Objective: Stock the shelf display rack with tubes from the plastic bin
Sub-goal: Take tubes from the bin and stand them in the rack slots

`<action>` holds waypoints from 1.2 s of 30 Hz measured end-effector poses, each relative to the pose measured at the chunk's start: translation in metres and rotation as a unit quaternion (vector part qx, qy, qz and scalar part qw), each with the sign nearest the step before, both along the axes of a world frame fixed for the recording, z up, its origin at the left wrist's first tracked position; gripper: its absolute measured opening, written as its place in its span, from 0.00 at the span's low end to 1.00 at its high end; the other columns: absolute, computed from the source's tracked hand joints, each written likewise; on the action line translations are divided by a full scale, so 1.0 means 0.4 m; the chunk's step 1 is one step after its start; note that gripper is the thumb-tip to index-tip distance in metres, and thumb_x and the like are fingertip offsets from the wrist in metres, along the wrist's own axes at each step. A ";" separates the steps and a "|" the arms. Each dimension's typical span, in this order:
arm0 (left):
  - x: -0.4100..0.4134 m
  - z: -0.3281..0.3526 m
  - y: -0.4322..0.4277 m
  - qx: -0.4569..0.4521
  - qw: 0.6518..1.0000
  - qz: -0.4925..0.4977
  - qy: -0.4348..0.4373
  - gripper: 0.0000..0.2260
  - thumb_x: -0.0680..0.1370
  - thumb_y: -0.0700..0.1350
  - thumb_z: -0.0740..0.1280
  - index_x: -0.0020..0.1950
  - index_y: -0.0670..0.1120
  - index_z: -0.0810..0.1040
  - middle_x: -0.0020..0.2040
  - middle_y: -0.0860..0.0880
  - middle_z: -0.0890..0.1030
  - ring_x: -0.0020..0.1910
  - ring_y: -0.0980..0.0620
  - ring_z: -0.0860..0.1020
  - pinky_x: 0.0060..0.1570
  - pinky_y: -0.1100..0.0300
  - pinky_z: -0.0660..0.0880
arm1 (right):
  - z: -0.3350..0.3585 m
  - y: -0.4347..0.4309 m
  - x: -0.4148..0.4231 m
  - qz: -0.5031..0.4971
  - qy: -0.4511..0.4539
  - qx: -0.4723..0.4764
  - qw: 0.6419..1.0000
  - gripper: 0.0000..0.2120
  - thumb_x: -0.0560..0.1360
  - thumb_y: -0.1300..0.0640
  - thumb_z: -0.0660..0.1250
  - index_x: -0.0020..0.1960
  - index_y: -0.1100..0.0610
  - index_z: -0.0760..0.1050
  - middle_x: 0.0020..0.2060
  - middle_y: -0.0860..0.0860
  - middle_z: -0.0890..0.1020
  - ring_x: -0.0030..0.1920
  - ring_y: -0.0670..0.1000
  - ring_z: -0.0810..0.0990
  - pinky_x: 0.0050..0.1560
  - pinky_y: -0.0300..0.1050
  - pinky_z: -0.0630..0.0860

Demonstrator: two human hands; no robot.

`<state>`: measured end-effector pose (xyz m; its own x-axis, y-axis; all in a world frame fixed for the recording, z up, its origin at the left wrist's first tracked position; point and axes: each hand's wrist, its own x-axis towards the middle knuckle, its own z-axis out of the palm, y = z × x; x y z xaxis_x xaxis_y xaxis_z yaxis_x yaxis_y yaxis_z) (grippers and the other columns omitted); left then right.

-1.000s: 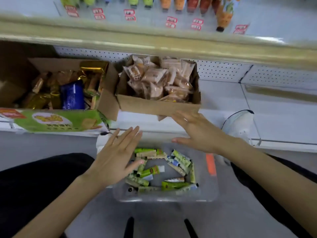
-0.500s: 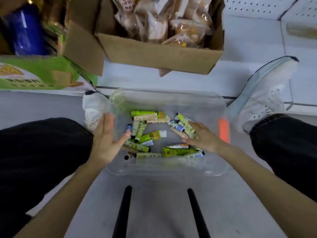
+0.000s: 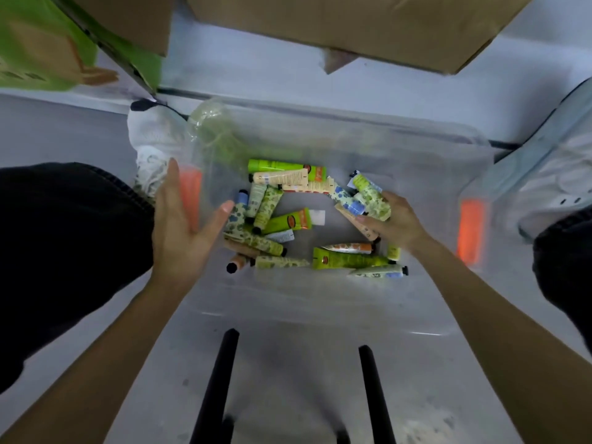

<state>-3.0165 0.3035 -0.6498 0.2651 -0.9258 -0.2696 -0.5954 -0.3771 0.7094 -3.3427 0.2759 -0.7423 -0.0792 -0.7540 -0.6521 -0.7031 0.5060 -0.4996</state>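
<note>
Green and cream tubes (image 3: 290, 221) lie heaped across the floor of the clear plastic bin (image 3: 288, 302), their caps pointing every way. Our right hand (image 3: 395, 224) curls its fingers round a pale leaf-printed tube (image 3: 373, 201) at the right edge of the heap (perhaps a second one with it; we cannot tell). Our left hand (image 3: 181, 232) is spread with straight fingers at the bin's left wall, holding nothing, its thumb just short of the nearest tubes.

We judge the main risk to be the tangle. The gripped tube lies against its neighbours, so a quick lift could drag one up and drop it outside the bin. The tubes look slick and may also slip from a loose pinch.

A crumpled wrap (image 3: 211, 123) sits in the far left corner, and an orange latch (image 3: 469, 232) marks the right wall. White shoes (image 3: 150, 145) flank the bin. A cardboard box (image 3: 352, 24) and a green carton (image 3: 38, 43) overhang the far side, so a rising hand could knock them. Two black bars (image 3: 214, 379) lie nearest us. We see no display rack from here.
</note>
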 end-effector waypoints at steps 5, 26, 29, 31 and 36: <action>0.007 -0.005 0.003 0.000 1.000 0.010 0.029 0.41 0.73 0.62 0.68 0.79 0.57 0.50 0.77 0.56 0.57 0.72 0.63 0.56 0.68 0.59 0.59 | -0.029 -0.026 0.042 -0.027 0.051 0.011 0.998 0.29 0.60 0.32 0.69 0.51 0.52 0.79 0.49 0.55 0.80 0.54 0.56 0.78 0.53 0.49 0.73; 0.015 -0.020 0.001 0.003 0.999 0.021 0.043 0.40 0.69 0.67 0.65 0.77 0.61 0.53 0.77 0.58 0.58 0.74 0.60 0.59 0.70 0.53 0.62 | -0.108 -0.030 0.103 -0.046 -0.079 0.142 0.986 0.11 0.72 0.49 0.72 0.50 0.54 0.79 0.49 0.54 0.82 0.49 0.53 0.78 0.54 0.49 0.75; 0.013 -0.019 -0.001 0.003 0.999 0.020 0.041 0.40 0.69 0.68 0.64 0.77 0.60 0.53 0.77 0.57 0.58 0.73 0.61 0.59 0.68 0.56 0.61 | -0.094 -0.036 0.096 -0.069 -0.095 0.192 0.974 0.15 0.70 0.55 0.74 0.51 0.61 0.78 0.50 0.59 0.82 0.49 0.56 0.79 0.49 0.49 0.75; 0.015 -0.019 -0.001 0.004 0.999 0.022 0.049 0.40 0.69 0.67 0.65 0.77 0.60 0.53 0.77 0.57 0.58 0.74 0.59 0.59 0.70 0.53 0.62 | -0.083 -0.040 0.100 -0.067 -0.092 0.222 0.968 0.17 0.71 0.54 0.74 0.54 0.63 0.76 0.48 0.59 0.81 0.47 0.57 0.79 0.44 0.47 0.75; 0.017 -0.016 0.001 0.004 0.998 0.013 0.068 0.40 0.70 0.67 0.64 0.77 0.60 0.52 0.75 0.60 0.58 0.74 0.61 0.57 0.70 0.54 0.61 | -0.024 -0.024 0.109 -0.123 -0.121 0.216 0.961 0.08 0.74 0.54 0.71 0.45 0.55 0.73 0.41 0.54 0.79 0.42 0.52 0.78 0.35 0.45 0.74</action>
